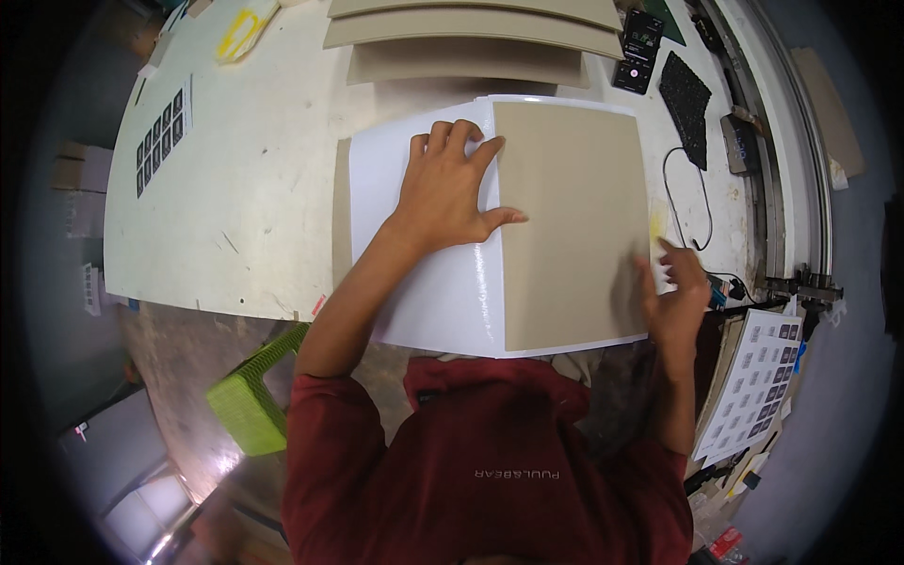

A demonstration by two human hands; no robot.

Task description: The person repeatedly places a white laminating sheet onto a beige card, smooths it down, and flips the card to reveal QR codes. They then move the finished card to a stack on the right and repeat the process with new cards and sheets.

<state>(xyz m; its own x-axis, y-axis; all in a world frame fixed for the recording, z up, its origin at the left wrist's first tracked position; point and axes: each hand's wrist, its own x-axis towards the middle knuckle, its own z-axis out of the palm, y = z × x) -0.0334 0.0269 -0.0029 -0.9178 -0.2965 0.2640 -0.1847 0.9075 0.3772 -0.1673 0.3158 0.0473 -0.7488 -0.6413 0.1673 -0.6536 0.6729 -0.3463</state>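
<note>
A beige cardboard panel [570,226] lies on a glossy white sheet [414,292], covering its right part with a thin white margin around it. My left hand [447,193] rests over the white sheet, fingers bent and spread, with the index finger and thumb touching the panel's left edge. At the right edge of the panel and sheet is my right hand [680,292], slightly blurred, its fingers apart and nothing visible in them. Beneath the sheet, more beige board [342,217] shows along the left side.
Stacked beige boards [471,52] stand just beyond the sheet on the white table [254,198]. At the right lie a phone [640,52], a black textured piece [686,108] and a cable [670,184]. Printed sheets [753,377] hang off the right side. A green plastic stool [247,405] is at lower left.
</note>
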